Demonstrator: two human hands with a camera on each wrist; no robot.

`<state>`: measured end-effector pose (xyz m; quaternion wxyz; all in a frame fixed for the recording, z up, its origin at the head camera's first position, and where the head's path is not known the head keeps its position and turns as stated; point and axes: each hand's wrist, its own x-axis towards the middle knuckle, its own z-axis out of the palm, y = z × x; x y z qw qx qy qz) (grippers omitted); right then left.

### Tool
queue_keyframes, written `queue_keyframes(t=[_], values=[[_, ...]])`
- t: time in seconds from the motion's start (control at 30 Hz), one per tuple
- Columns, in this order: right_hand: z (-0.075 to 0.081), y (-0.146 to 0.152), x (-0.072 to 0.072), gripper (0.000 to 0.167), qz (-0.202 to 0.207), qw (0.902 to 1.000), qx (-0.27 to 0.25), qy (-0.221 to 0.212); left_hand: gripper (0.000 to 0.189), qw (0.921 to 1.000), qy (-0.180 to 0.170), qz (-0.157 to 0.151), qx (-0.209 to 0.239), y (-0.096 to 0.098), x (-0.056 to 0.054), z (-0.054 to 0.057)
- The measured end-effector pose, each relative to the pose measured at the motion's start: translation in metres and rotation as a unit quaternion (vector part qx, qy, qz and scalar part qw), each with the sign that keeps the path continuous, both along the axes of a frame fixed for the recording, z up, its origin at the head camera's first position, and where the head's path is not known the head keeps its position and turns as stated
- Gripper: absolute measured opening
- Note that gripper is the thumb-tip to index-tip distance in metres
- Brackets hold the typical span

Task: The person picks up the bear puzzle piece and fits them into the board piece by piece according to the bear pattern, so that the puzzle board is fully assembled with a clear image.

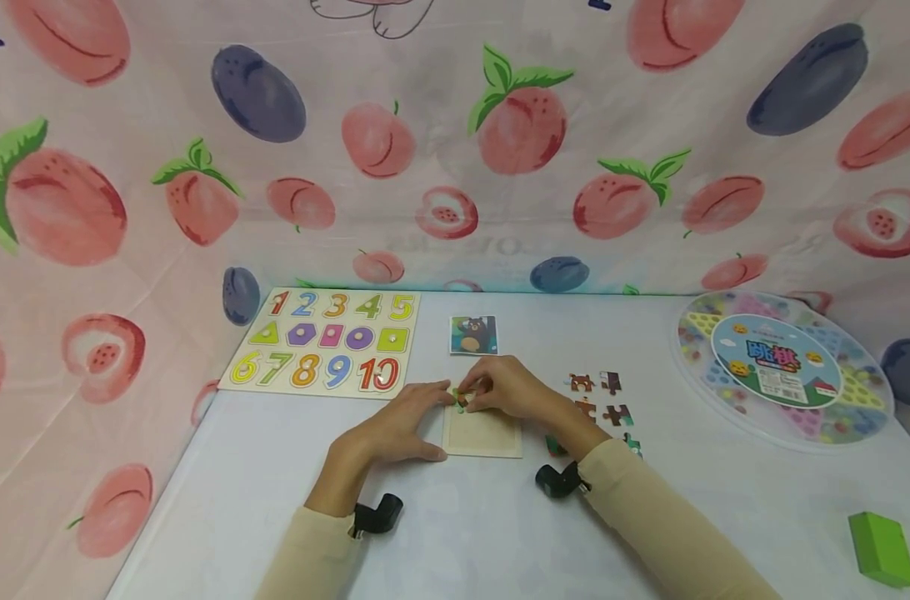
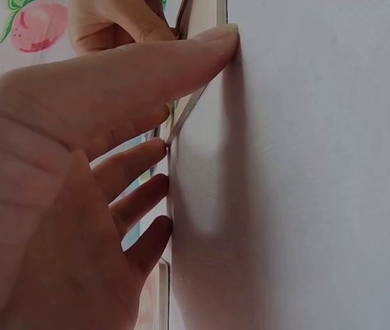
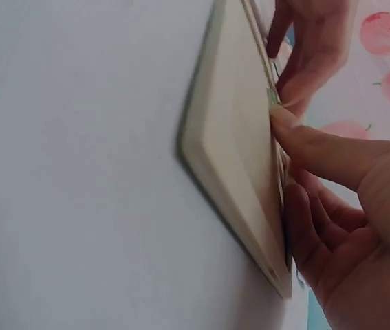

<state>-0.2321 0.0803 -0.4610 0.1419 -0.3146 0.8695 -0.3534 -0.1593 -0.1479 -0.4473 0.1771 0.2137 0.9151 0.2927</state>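
We are seeing soft, even brightness around the wooden tray (image 1: pixel 482 434) in the head view; we are finding both wrist views dimmer, a blurry-edged shadow darkening the tabletop (image 2: pixel 325 172) beside the tray in the left one; we are losing detail on puzzle pieces (image 1: pixel 617 415) right of the tray.

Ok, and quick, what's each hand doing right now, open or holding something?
Left hand: open, touching the edge of the pale puzzle tray.
Right hand: pinching a small puzzle piece at the tray's far left corner.
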Motion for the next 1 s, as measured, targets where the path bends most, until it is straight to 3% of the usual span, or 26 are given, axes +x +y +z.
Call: queue_keyframes(t=[0.23, 0.53, 0.83, 1.0], values=[[0.012, 0.015, -0.006, 0.037, -0.005, 0.9994, -0.001, -0.033, 0.071, 1.0000, 0.000, 0.000, -0.002, 0.002, -0.002, 0.004], [0.035, 0.049, -0.004, 0.040, -0.015, 0.9998, 0.003, 0.011, 0.073, 1.0000, -0.003, 0.005, 0.000, 0.003, -0.001, 0.002], [0.042, 0.098, -0.003, 0.039, -0.074, 0.9960, 0.024, 0.045, 0.073, 1.0000, 0.005, 0.007, -0.005, 0.003, 0.001, 0.002], [0.041, 0.130, -0.003, 0.042, -0.108, 0.9930, 0.024, 0.041, 0.073, 0.9999, 0.008, 0.005, -0.009, 0.003, 0.000, 0.002]])
